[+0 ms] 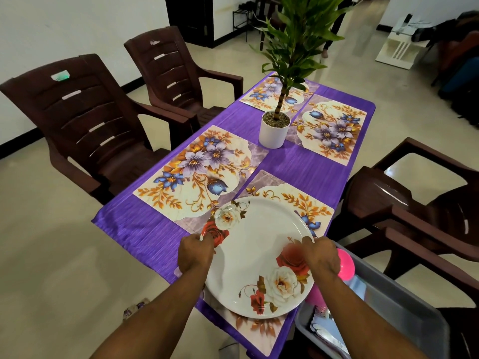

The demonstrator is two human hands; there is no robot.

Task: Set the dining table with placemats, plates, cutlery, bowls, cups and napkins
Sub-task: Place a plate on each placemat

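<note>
The plate [255, 257] is white with red and white roses and olive-brown leaves at its left edge and near right edge. Four mats — near right [293, 196], near left [197, 174], far right [331, 129], far left [269, 93] — are cream with lilac and blue flowers, orange-gold leaves and mauve marbled corners, on a bright purple cloth [305, 167] finely streaked. The chairs [85, 120] are dark brown, the pot [274, 132] white with a green plant [298, 32], the bin [388, 304] at near right grey with pink things [344, 264] in it.
</note>
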